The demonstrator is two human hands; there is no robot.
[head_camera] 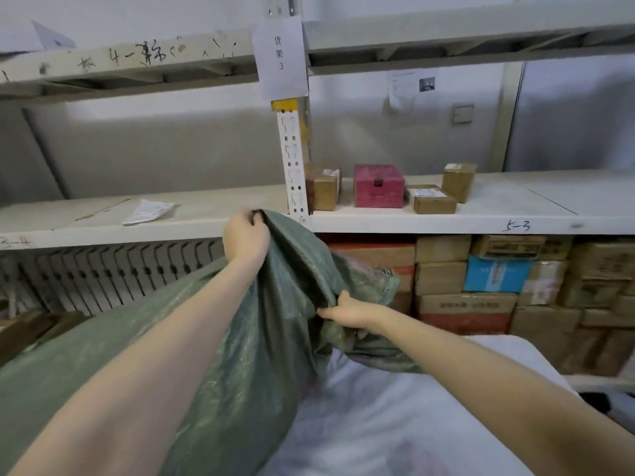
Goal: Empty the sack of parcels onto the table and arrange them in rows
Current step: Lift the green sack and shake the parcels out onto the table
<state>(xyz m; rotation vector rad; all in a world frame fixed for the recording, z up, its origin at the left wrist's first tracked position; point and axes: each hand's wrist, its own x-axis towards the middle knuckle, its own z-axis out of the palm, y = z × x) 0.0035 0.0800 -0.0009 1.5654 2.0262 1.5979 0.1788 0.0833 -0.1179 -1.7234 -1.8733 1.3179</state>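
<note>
a paper sign (280, 56) is taped high on the white shelf upright (292, 159); a pink box (379, 185) is set right of it, cartons (498, 280) are stacked lower right of it.

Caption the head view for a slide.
Left hand and right hand grip a green sack above the white table, stocked shelves behind.

My sack (261, 338) was a dull grey-green with a faint woven sheen. The counter (395, 424) under it looked pale, white going to lilac. Ahead of me the shelf (446, 218) was off-white, with black handwriting on its edge. On it sat a pink box (378, 185) among plain brown cartons (433, 200). Below, the stacked boxes were mostly brown, with one blue box (494, 273) and one red-banded box (464, 322). The white post (292, 159) wore yellow tape (284, 105) under a white paper sign (280, 56) with black characters.
</note>
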